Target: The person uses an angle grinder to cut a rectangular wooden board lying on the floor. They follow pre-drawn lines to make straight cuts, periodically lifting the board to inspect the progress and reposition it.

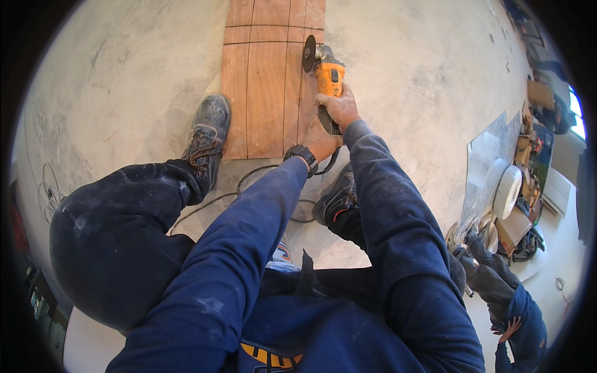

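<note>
At the board's point(266, 102) left edge stands a boot point(210, 127), perhaps bracing it; over the right edge, the left hand point(321, 143) grasps the grinder's point(329, 78) tail, the right hand point(339, 109) its body, likely for steadiness.

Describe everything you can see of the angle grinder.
The angle grinder has an orange, plastic-looking body with a dark switch, a metallic-looking head and a dark, thin disc standing roughly on edge. It points away from the person, disc over the right side of the lined wooden board. The right hand grips the body; the left hand is at its dark rear end, grip partly hidden. Whether the disc spins or touches the wood, I cannot tell.
</note>
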Demonstrator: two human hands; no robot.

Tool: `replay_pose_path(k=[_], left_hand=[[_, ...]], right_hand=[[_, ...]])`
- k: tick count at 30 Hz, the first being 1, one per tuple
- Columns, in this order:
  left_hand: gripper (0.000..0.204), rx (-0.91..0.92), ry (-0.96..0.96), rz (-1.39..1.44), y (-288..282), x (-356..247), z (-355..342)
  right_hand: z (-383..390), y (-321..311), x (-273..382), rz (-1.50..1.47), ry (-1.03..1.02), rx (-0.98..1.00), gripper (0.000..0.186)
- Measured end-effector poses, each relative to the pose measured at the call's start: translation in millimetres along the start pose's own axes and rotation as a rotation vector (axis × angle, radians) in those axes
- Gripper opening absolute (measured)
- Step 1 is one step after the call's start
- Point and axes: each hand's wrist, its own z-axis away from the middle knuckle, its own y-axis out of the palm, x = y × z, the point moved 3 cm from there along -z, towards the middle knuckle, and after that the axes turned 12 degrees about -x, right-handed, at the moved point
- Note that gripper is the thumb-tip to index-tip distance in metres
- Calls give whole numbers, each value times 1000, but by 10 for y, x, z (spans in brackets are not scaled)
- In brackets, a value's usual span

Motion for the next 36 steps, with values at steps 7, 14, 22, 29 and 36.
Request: replay_pose_path(k=[7, 14, 22, 29, 36], left_hand=[[38, 76, -15, -57, 33, 92, -67], [50, 266, -172, -101, 196, 658, -167], [82, -5, -75, -76, 25, 59, 64], [75, 163, -124, -80, 51, 138, 79], [80, 14, -57, -121, -11, -113, 234]], right_hand=[[-15, 10, 7, -30, -2, 13, 58], [-67, 18, -120, 67, -23, -6, 64], [1, -35, -99, 127, -8, -5, 69], [107, -63, -85, 77, 6, 6, 66], [181, -104, -118, 71, -2, 9, 71]])
